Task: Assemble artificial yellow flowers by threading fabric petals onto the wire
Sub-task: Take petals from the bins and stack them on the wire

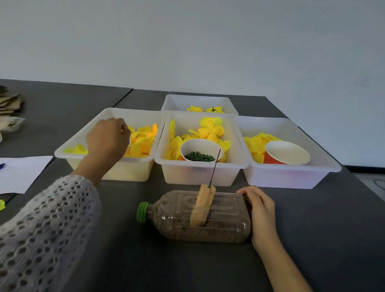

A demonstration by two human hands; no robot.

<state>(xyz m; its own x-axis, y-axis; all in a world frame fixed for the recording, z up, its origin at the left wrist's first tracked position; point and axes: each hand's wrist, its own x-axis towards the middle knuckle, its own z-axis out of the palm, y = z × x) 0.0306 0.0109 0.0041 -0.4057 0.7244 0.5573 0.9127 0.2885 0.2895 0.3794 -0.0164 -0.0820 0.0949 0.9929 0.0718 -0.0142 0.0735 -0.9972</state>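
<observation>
Reaching into the left tub [79,139] at 10 o'clock, our left hand [108,138] is curling onto the petals [142,142], grip unclear. Our right hand [258,208] is resting open against the bottle [205,216], steadying the bare upright wire [215,167].

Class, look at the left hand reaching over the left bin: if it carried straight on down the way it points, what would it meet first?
Most likely the loose yellow petals in the left bin, directly under the left hand; exact depth is unclear from this view.
</observation>
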